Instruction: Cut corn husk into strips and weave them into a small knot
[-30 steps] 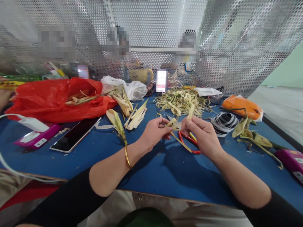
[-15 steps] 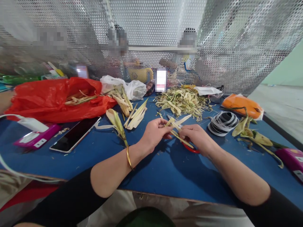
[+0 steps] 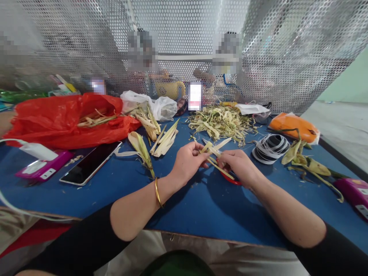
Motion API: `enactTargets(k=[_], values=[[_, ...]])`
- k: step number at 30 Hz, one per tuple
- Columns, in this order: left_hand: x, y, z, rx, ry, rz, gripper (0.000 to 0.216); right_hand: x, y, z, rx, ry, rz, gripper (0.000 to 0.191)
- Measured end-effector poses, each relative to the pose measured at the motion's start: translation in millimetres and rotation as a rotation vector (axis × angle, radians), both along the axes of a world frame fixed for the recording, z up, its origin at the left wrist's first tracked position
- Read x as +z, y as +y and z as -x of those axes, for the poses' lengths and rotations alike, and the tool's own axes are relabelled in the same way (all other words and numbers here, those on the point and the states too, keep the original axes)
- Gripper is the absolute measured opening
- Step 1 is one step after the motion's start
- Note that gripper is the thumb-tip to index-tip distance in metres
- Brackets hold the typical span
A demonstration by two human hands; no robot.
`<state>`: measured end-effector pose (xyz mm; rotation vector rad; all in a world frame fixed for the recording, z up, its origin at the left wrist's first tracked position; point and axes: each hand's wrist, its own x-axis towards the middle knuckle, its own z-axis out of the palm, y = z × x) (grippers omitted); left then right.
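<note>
In the head view, my left hand (image 3: 186,163) pinches a narrow pale corn husk strip (image 3: 222,168) between thumb and fingertips. The strip slants down to the right, past my right fingers. My right hand (image 3: 240,165) is closed on a pair of scissors (image 3: 224,143), whose blades are spread in a V pointing away from me. Part of the red handle shows under the hand; the rest is hidden by my fingers. Just left of my left hand lie flat pieces of husk (image 3: 166,142) and a whole greenish husk (image 3: 140,149).
A pile of husk strips (image 3: 220,122) lies behind my hands. Right of them are a coil of white cord (image 3: 270,149), an orange packet (image 3: 293,127) and dried husks. Leftward are a phone (image 3: 91,164), a purple power strip (image 3: 59,163) and a red plastic bag (image 3: 63,132).
Little differs. Both hands keep their grips on the husk strip and the scissors, and the whole view has shifted slightly.
</note>
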<state>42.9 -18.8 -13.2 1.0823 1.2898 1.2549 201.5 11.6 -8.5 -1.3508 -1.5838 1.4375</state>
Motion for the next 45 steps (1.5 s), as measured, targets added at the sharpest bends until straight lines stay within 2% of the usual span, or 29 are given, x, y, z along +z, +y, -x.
enactTargets(k=[6,14,19,22,24,27,30,33,35,40,45], values=[[0.3,-3,1,0.011,0.219,-0.078,0.011,-1.0,-1,2,-0.014,-0.130,-0.110,0.019],[2.4,-5,-1,0.046,0.294,-0.113,0.012,-0.2,-2,4,-0.073,-0.090,-0.072,0.018],[1.9,-6,-1,0.024,0.377,-0.133,0.010,2.2,-6,4,0.062,-0.304,-0.364,0.026],[-0.8,-5,-1,-0.039,0.352,-0.093,0.008,3.0,-7,5,0.113,-0.387,-0.528,0.031],[-3.0,-3,0,-0.090,0.308,-0.065,0.009,3.3,-7,4,0.116,-0.440,-0.581,0.034],[-4.8,-2,1,-0.120,0.224,-0.048,0.011,4.1,-7,1,0.068,-0.478,-0.585,0.026],[-3.7,-1,1,-0.140,0.096,0.010,0.010,5.4,-7,-3,0.027,-0.426,-0.566,0.016],[-1.4,-2,0,-0.160,-0.047,0.113,0.004,6.6,-7,-6,0.048,-0.430,-0.603,0.015],[-0.5,-2,-2,-0.146,-0.083,0.124,0.005,6.6,-6,-7,0.091,-0.468,-0.623,0.018],[-0.1,-3,-2,-0.098,0.007,0.040,0.015,4.2,-4,-5,0.190,-0.434,-0.584,0.018],[-2.6,-3,0,-0.129,0.120,-0.029,0.013,0.8,-3,-4,0.016,-0.368,-0.539,0.006]])
